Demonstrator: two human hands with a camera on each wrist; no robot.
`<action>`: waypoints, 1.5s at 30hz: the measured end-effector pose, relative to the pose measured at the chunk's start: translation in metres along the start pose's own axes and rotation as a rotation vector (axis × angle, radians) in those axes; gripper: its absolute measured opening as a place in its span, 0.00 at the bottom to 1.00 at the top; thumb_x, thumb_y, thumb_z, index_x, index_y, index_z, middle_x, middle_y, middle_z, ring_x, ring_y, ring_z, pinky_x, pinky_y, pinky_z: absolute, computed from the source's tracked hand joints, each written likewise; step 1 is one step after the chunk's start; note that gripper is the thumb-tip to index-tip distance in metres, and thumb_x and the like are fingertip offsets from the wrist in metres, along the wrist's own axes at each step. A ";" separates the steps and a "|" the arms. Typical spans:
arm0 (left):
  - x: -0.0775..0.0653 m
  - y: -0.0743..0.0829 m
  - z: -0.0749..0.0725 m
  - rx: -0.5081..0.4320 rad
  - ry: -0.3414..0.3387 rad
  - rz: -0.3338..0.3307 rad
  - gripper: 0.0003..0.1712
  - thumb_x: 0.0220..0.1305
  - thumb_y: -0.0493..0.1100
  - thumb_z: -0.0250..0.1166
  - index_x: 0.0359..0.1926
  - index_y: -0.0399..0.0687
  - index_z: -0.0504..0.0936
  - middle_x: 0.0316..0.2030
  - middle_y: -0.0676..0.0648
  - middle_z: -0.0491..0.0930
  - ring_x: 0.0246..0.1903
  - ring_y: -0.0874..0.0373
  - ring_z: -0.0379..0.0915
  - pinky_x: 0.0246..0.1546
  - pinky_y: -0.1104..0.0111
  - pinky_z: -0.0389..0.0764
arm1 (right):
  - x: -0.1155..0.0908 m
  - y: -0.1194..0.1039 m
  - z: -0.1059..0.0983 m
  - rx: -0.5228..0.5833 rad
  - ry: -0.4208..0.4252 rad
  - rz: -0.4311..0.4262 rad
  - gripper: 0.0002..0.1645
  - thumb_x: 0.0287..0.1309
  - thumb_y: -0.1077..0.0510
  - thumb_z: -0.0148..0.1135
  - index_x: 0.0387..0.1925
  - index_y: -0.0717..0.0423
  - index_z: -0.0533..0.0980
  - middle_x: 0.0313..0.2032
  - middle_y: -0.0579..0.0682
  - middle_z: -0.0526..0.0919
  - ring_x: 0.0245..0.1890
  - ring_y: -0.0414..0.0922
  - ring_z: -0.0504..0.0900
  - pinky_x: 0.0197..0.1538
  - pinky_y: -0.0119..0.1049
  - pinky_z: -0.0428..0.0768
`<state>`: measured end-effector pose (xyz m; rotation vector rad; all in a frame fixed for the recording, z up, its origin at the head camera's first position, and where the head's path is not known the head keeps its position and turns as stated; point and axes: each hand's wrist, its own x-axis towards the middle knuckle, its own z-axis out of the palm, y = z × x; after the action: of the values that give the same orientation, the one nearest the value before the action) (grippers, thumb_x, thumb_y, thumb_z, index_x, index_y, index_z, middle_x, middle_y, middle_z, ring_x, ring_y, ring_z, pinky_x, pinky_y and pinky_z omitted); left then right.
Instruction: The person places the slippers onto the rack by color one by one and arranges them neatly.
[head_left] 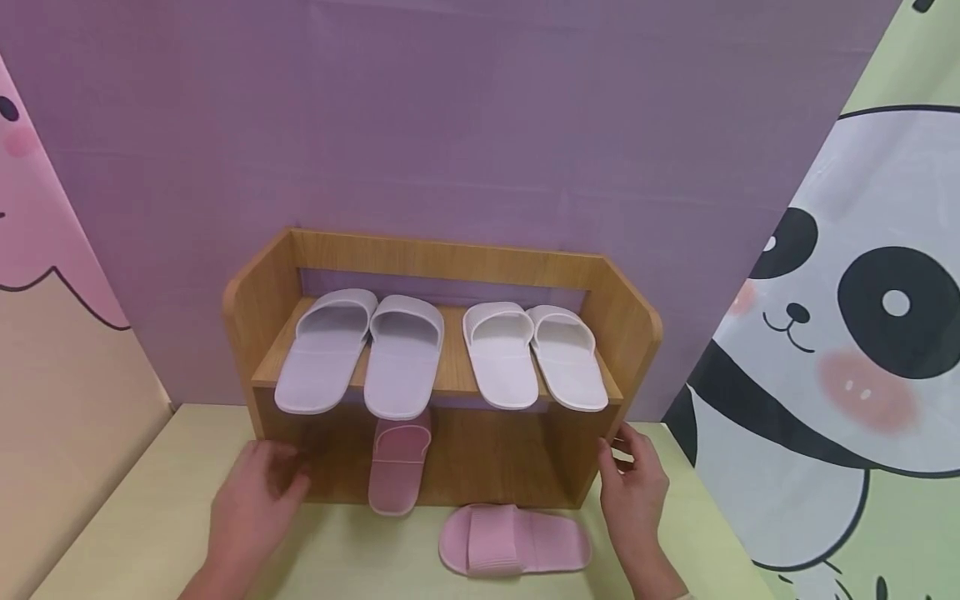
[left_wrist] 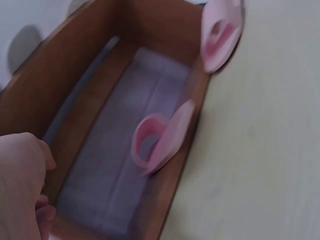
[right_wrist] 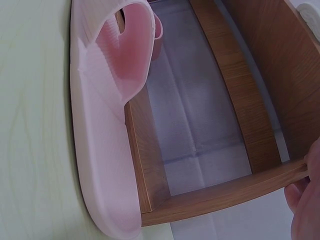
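A wooden two-tier shoe rack (head_left: pixel 442 258) stands before me. My left hand (head_left: pixel 251 500) grips the front edge of its left side panel low down, fingers curled. On the other side, my right hand (head_left: pixel 636 483) pinches the front edge of the right panel between thumb and fingers. On the upper shelf sit a pair of pale lilac slippers (head_left: pixel 322 367) at the left and a pair of white slippers (head_left: pixel 501 367) at the right. One pink slipper (head_left: pixel 397 475) is on the lower level, toe end inward. Another pink slipper (head_left: pixel 551 540) lies sideways in front of the rack.
The rack stands on a pale yellow tabletop (head_left: pixel 360 558). Behind it hangs a purple backdrop (head_left: pixel 487 125). A panda-printed sheet (head_left: pixel 810 400) borders the right side, and a pink cartoon panel (head_left: pixel 45 225) the left.
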<state>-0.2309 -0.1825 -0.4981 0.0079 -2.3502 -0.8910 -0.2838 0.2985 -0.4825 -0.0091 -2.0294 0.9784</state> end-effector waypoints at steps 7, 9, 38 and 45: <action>0.014 -0.022 -0.023 -0.029 0.145 -0.085 0.17 0.65 0.40 0.76 0.51 0.41 0.81 0.45 0.42 0.84 0.40 0.42 0.85 0.36 0.58 0.80 | 0.000 -0.001 0.000 0.000 0.001 0.000 0.21 0.70 0.69 0.73 0.62 0.60 0.84 0.50 0.55 0.88 0.46 0.40 0.86 0.44 0.11 0.77; 0.018 -0.027 -0.024 -0.042 0.160 -0.091 0.20 0.66 0.41 0.76 0.54 0.39 0.80 0.47 0.41 0.84 0.42 0.41 0.86 0.38 0.64 0.80 | -0.001 -0.001 0.000 0.007 0.002 -0.005 0.21 0.70 0.70 0.73 0.62 0.61 0.84 0.49 0.56 0.88 0.46 0.46 0.87 0.44 0.11 0.77; 0.034 -0.051 -0.007 -0.158 0.137 0.082 0.23 0.66 0.28 0.76 0.61 0.36 0.85 0.50 0.38 0.89 0.41 0.45 0.89 0.34 0.87 0.80 | 0.001 -0.001 -0.001 0.014 -0.002 -0.008 0.21 0.70 0.69 0.73 0.62 0.60 0.84 0.50 0.54 0.88 0.46 0.32 0.83 0.44 0.12 0.78; 0.035 -0.055 -0.006 -0.166 0.140 0.102 0.23 0.64 0.27 0.77 0.59 0.38 0.85 0.50 0.39 0.89 0.42 0.61 0.86 0.33 0.87 0.80 | 0.000 -0.003 -0.007 0.015 -0.046 -0.020 0.23 0.68 0.69 0.75 0.62 0.62 0.82 0.51 0.55 0.87 0.49 0.42 0.84 0.45 0.12 0.77</action>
<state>-0.2669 -0.2363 -0.5091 -0.1127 -2.1224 -0.9995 -0.2780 0.3007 -0.4789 0.0415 -2.0598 0.9901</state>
